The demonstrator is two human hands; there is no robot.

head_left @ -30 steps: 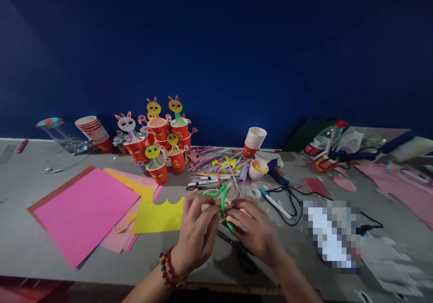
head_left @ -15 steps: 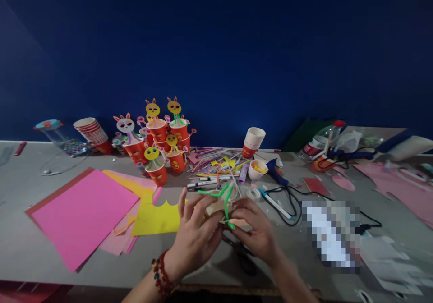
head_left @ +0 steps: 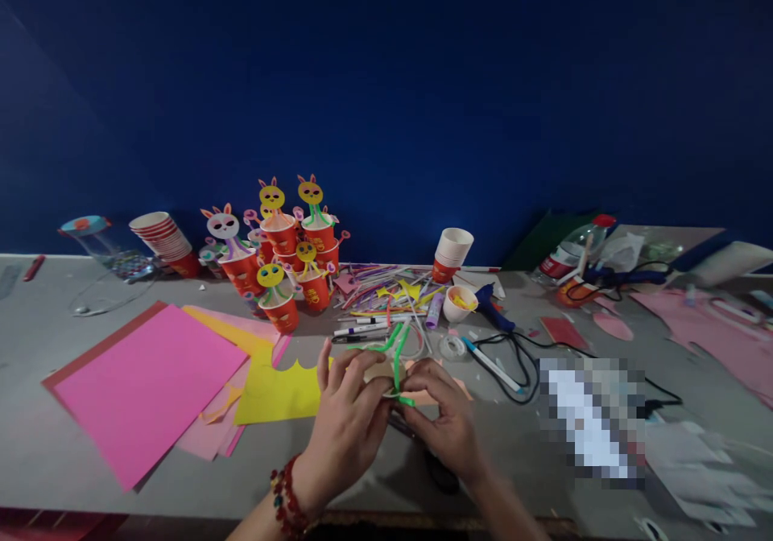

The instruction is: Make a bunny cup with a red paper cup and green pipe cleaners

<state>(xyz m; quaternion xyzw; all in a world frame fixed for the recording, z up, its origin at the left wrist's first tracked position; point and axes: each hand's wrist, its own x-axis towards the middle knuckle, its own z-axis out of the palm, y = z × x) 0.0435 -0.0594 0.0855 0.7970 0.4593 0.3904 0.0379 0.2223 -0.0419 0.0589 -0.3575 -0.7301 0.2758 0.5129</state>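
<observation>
My left hand (head_left: 351, 412) is wrapped around a small paper cup (head_left: 375, 373), whose pale inside faces up between my hands. Bent green straws (head_left: 398, 360) rise from the cup, and one green end sticks out over its near rim. The fingers of my right hand (head_left: 445, 416) are closed on the straw at the rim, and its thumb is close to that green end. Most of the cup's wall is hidden by my fingers. Beneath my hands lie dark-handled scissors (head_left: 443, 473), partly covered.
Rabbit-faced red cups (head_left: 279, 314) stand at the back left, beside a pile of straws (head_left: 383, 287). Coloured paper sheets (head_left: 150, 388) lie to the left. A blue glue gun (head_left: 495, 311), its cord and a marker (head_left: 495, 366) are on the right.
My right hand has shifted slightly left, closer to my left hand. The green straws have tilted and moved a little left and lower with the cup.
</observation>
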